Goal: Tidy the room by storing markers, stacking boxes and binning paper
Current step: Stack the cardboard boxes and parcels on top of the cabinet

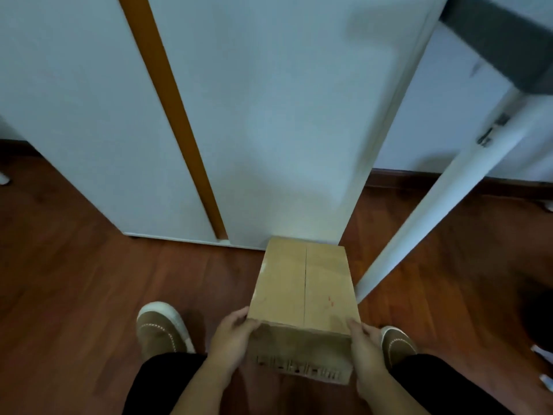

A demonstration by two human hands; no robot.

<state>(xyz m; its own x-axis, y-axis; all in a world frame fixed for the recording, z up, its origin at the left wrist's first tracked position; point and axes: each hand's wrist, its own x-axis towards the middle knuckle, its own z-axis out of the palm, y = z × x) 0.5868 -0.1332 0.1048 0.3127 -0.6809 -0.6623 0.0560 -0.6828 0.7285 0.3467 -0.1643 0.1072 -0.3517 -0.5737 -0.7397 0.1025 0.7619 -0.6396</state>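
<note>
I clamp my left hand [232,335] and right hand [366,344] on the cardboard box's [303,290] near corners, steadying it level for stacking near the white cabinet [269,130].

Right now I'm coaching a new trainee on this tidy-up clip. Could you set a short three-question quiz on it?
1. True or false: both hands grip the cardboard box.
2. Which lies right of the box: A) white table leg B) orange strip?
3. Fill in: the box's far end reaches the white ____.

Key: 1 true: left hand and right hand clasp its near corners. 2 A. 3 cabinet.
</note>
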